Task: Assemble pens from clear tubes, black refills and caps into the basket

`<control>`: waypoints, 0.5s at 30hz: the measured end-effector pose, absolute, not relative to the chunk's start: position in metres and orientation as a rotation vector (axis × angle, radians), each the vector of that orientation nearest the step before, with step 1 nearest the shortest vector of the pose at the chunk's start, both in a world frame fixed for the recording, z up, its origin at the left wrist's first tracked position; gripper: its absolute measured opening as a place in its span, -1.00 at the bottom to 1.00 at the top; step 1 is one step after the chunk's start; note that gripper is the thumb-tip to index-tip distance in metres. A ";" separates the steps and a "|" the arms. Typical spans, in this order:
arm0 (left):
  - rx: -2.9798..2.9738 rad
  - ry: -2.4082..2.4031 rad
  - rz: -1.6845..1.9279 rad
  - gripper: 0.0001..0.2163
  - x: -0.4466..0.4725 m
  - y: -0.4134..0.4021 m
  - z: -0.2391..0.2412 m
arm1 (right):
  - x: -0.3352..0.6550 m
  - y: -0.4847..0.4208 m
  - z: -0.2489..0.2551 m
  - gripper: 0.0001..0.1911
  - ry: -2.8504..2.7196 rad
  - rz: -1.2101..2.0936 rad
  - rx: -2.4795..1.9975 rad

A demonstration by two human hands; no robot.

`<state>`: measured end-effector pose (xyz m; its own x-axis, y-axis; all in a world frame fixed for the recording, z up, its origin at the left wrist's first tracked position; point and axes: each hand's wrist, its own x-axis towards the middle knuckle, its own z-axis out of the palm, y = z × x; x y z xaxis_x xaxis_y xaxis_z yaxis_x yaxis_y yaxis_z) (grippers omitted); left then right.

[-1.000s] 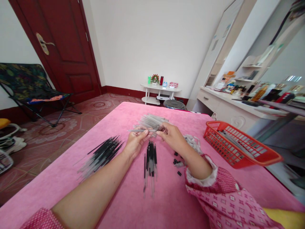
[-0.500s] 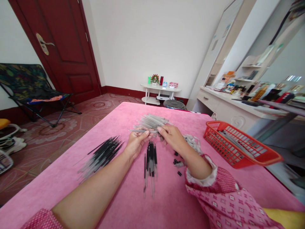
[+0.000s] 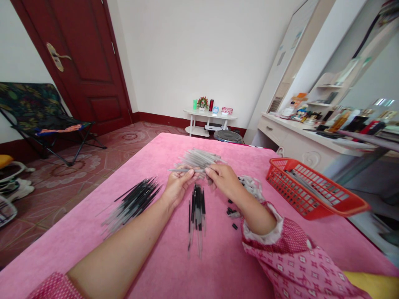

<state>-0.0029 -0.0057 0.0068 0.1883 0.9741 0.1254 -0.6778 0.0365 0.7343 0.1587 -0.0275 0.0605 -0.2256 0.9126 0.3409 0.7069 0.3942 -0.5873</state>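
A slim grey pen (image 3: 177,170) lies crosswise between my hands, its pointed end to the left. My left hand (image 3: 179,185) pinches it between thumb and fingers near the middle. At its right end, my right hand (image 3: 221,174) is closed on it; what the fingertips cover is hidden. Just beyond sits a pile of grey pen barrels (image 3: 199,155). Below my hands are several black-and-clear pen refills (image 3: 197,203), and a bigger bunch of black-tipped refills (image 3: 134,203) lies left of my left forearm. Small black plugs (image 3: 234,226) and whitish caps (image 3: 251,185) lie by my right forearm.
A pink cloth (image 3: 156,265) covers the table. On its right side stands a red plastic basket (image 3: 308,207) with grey sticks inside. A dresser (image 3: 299,139) with bottles is farther right. A folding chair (image 3: 40,112) stands at left, and a small white table (image 3: 199,113) at the back.
Both hands stay almost in place with the pen between them. It has shifted very slightly; the piles and basket look the same.
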 end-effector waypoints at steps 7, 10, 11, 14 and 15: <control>0.811 0.452 1.333 -0.80 -0.002 -0.008 0.008 | 0.157 -0.030 0.064 -0.78 -1.981 0.317 -1.355; 0.822 0.452 1.329 -0.81 -0.002 -0.008 0.008 | 0.158 -0.030 0.064 -0.67 -1.984 0.311 -1.367; 0.815 0.457 1.332 -0.80 -0.002 -0.008 0.008 | 0.158 -0.029 0.064 -0.70 -1.972 0.312 -1.362; 0.798 0.468 1.340 -0.79 -0.002 -0.007 0.007 | 0.158 -0.029 0.062 -0.82 -1.960 0.325 -1.355; 0.797 0.467 1.340 -0.79 -0.002 -0.007 0.008 | 0.158 -0.029 0.062 -0.83 -1.968 0.331 -1.362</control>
